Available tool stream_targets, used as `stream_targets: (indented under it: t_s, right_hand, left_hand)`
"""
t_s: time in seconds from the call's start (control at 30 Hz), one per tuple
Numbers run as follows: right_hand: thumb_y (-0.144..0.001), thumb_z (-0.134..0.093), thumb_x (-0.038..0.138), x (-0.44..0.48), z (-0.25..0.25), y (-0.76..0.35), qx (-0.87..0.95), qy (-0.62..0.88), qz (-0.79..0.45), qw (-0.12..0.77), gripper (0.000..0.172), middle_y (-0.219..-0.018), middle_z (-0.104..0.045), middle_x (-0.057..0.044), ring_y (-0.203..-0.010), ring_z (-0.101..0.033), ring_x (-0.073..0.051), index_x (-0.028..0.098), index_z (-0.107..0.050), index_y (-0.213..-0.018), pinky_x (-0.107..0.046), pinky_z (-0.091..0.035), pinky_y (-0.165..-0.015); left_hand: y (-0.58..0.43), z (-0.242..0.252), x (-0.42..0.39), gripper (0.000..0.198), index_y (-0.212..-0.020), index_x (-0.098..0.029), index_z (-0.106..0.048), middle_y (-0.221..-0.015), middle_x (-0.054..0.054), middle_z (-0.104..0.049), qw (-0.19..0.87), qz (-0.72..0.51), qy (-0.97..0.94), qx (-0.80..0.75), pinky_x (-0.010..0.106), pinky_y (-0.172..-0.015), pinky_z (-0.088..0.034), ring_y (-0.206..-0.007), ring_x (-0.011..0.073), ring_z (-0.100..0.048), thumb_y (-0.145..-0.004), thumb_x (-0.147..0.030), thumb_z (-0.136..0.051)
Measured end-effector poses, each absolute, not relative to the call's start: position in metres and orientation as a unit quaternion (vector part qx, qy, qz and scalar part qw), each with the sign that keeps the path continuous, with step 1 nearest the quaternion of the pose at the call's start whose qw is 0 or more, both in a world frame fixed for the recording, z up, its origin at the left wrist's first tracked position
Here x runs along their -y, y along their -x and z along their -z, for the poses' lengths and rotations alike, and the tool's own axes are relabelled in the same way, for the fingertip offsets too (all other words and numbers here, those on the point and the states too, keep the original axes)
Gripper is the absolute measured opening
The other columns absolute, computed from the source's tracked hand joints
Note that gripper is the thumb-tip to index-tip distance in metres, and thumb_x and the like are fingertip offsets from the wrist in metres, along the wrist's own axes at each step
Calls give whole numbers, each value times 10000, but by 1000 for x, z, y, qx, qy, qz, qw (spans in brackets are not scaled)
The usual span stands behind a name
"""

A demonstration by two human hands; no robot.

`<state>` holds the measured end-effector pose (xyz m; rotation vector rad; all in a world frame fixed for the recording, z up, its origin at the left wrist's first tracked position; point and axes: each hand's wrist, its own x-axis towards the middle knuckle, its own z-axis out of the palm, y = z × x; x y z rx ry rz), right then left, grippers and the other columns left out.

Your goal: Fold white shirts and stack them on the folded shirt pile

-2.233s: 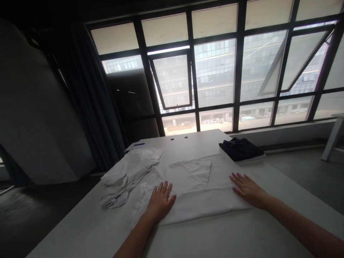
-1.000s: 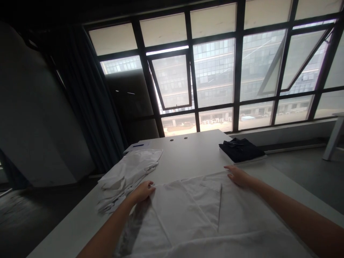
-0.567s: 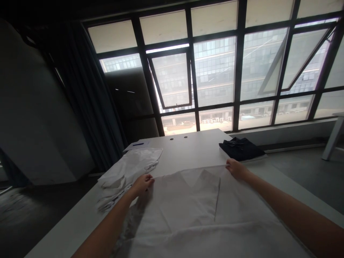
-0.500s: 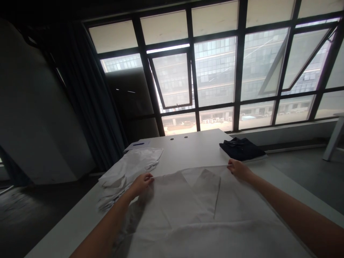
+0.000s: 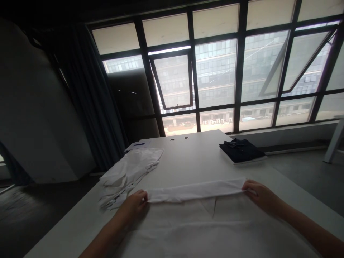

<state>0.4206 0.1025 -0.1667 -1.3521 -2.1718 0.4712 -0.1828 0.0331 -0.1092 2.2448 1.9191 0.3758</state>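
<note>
While a long white table [image 5: 188,157] carries a folded dark shirt [image 5: 240,150] far off and a crumpled white garment [image 5: 126,172] just beside the work, a white shirt [image 5: 199,229] lies nearest the person, its folded band pinched at opposite ends by the closed fingers of the left hand [image 5: 133,206] and right hand [image 5: 262,195].

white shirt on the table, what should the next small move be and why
Probably lay the folded strip flat onto the shirt and smooth it: the left hand and right hand pinch its two ends, and it looks slightly lifted along the far edge.
</note>
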Motion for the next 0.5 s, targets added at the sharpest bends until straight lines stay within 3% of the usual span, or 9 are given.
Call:
stream_targets:
  t_s: [0.17,0.3,0.4,0.5]
  right_hand:
    - [-938,-562,417,-94,185,-428,821,483,-152,265,212,-997,-687,-64,-971,-640,-261,262,-692,-877,-367,-508,-875]
    - [-947,-527,367,-98,191,-433,823,480,-135,271,209,-1047,-670,-83,-1000,-632,-267,253,-702,-934,-382,-501,-912]
    - [-910,-502,271,-101,193,-436,818,490,-133,271,229,-1134,-650,-93,-1028,-633,-264,250,-704,-1015,-388,-500,-944]
    - [-866,-491,222,-101,194,-437,812,502,-136,265,282,-1171,-637,-94,-1054,-632,-263,248,-700,-1054,-388,-495,-970]
  left_hand:
    - [179,119,-27,130,-863,-249,-625,-1035,32,-686,35,-29,-756,-653,302,-898,-413,-993,230,-631,-826,-162,-536]
    - [177,123,-28,201,-936,-251,-660,-1139,59,-689,-16,-2,-752,-659,428,-1054,-349,-1134,296,-593,-834,-152,-518]
    - [158,121,-26,344,-1078,-252,-670,-1326,94,-635,-43,0,-750,-660,523,-1148,-261,-1345,363,-462,-771,-136,-565]
    - [116,117,-22,514,-1243,-284,-616,-1428,83,-576,-4,-35,-774,-632,513,-1160,-293,-1382,334,-444,-744,-162,-598]
